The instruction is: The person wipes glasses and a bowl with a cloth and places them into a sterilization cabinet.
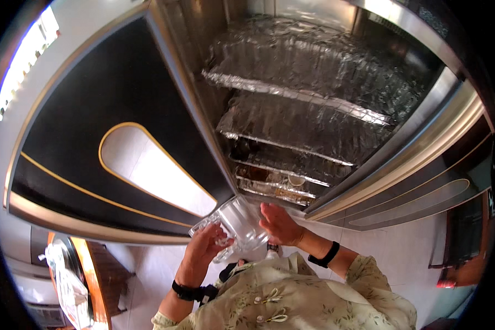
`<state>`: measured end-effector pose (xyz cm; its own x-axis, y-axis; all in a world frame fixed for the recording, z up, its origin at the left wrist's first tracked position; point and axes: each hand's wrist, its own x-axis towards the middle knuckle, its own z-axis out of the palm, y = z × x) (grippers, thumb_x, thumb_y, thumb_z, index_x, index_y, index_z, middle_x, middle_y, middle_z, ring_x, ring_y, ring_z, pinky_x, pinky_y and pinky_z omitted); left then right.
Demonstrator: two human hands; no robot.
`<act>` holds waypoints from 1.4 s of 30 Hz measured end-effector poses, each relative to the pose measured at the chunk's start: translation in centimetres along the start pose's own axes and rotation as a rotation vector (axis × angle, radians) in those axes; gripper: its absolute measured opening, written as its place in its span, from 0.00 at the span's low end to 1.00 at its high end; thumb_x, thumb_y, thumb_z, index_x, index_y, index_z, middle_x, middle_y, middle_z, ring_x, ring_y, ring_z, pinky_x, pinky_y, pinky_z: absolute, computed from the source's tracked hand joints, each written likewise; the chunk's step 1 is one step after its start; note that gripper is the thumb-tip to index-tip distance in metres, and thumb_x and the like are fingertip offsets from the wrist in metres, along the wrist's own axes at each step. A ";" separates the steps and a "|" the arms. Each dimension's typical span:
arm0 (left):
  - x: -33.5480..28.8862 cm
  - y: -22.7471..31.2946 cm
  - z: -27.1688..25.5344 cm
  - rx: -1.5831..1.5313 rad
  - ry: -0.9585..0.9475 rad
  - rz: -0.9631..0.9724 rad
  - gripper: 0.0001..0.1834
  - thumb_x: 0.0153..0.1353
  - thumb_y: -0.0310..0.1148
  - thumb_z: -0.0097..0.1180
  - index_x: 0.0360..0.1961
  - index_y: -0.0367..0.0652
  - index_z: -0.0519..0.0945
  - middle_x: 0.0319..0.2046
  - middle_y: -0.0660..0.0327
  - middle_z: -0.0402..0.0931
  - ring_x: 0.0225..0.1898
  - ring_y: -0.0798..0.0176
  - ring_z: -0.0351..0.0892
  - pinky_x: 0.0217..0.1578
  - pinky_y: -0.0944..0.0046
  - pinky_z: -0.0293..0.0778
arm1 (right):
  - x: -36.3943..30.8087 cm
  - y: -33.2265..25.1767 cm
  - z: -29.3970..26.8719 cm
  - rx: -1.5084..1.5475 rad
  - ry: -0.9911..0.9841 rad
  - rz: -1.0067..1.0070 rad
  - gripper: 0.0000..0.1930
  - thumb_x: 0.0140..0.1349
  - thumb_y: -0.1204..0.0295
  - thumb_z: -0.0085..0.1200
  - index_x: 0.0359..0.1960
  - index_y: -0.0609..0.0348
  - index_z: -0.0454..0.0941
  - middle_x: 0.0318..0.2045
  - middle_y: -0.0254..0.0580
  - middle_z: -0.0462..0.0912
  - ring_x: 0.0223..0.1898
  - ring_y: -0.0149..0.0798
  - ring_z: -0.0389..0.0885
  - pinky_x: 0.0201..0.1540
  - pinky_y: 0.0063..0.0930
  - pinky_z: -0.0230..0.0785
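In front of my waist is clear ribbed glassware (239, 220), one tall cup-like piece and other clear parts around it. Whether it is one piece or several I cannot tell. My left hand (206, 243) is closed on its left side, fingers bent around the clear edge. On the other side, my right hand (280, 224) has its fingers apart and pointing at the glassware; its thumb is close to the lower edge, and contact is unclear. Just beyond stands an open cabinet with foil-covered shelves (313, 66). Small bowls or dishes (297, 180) sit on its lower levels.
The black, gold-trimmed left door (66, 99) stands open, its lower corner close to my left hand. The right door (412, 203) is swung out too. An orange-edged table (93, 280) with a plastic-covered thing is at lower left. Pale floor tiles (363, 245) lie below.
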<state>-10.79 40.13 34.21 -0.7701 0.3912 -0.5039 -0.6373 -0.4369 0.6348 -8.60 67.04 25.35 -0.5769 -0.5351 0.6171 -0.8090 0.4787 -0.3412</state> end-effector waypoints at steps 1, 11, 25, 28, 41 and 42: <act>0.5 -0.2 -0.9 -0.004 -0.017 -0.026 0.10 0.65 0.35 0.51 0.37 0.38 0.76 0.28 0.61 0.76 0.32 0.63 0.79 0.41 0.54 0.80 | 0.6 -0.4 -1.0 -0.019 0.021 -0.052 0.42 0.56 0.68 0.58 0.70 0.46 0.47 0.69 0.60 0.48 0.67 0.61 0.55 0.63 0.56 0.53; 1.8 0.6 2.1 -0.070 -0.184 -0.130 0.08 0.65 0.34 0.51 0.36 0.41 0.76 0.27 0.60 0.78 0.29 0.61 0.80 0.32 0.59 0.80 | 6.3 -4.4 -9.8 -0.124 -0.077 -0.273 0.33 0.60 0.68 0.55 0.67 0.42 0.54 0.66 0.45 0.58 0.65 0.55 0.60 0.64 0.52 0.58; -0.6 2.6 6.4 -0.145 -0.131 0.079 0.21 0.65 0.52 0.49 0.47 0.47 0.73 0.29 0.65 0.76 0.34 0.64 0.78 0.35 0.60 0.78 | 9.5 -4.4 -13.6 -0.033 -0.008 -0.155 0.41 0.47 0.65 0.68 0.61 0.58 0.57 0.65 0.55 0.57 0.68 0.54 0.54 0.67 0.44 0.55; -0.6 3.2 5.7 -0.190 -0.194 0.025 0.22 0.64 0.52 0.52 0.39 0.41 0.76 0.29 0.63 0.77 0.33 0.61 0.78 0.34 0.59 0.79 | 9.8 -4.4 -15.6 -0.007 0.077 -0.010 0.39 0.43 0.66 0.71 0.56 0.60 0.62 0.64 0.55 0.59 0.68 0.55 0.55 0.66 0.40 0.59; 1.0 0.7 -4.1 -0.137 0.086 0.164 0.15 0.67 0.45 0.50 0.32 0.45 0.75 0.26 0.60 0.77 0.33 0.58 0.79 0.36 0.58 0.77 | 16.1 6.3 -30.4 -0.012 0.726 0.503 0.48 0.42 0.58 0.71 0.62 0.68 0.57 0.53 0.53 0.73 0.52 0.45 0.76 0.51 0.35 0.71; 0.3 0.6 -4.0 -0.117 0.129 0.183 0.16 0.66 0.47 0.51 0.32 0.45 0.75 0.26 0.60 0.77 0.33 0.59 0.79 0.36 0.58 0.76 | 16.5 7.5 -31.1 -0.008 0.723 0.547 0.49 0.43 0.56 0.70 0.62 0.68 0.58 0.52 0.53 0.74 0.50 0.45 0.77 0.52 0.34 0.71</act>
<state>-11.50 36.75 32.06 -0.8653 0.1939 -0.4623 -0.4803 -0.5845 0.6540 -20.67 83.41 55.03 -0.6667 0.3349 0.6658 -0.4400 0.5443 -0.7143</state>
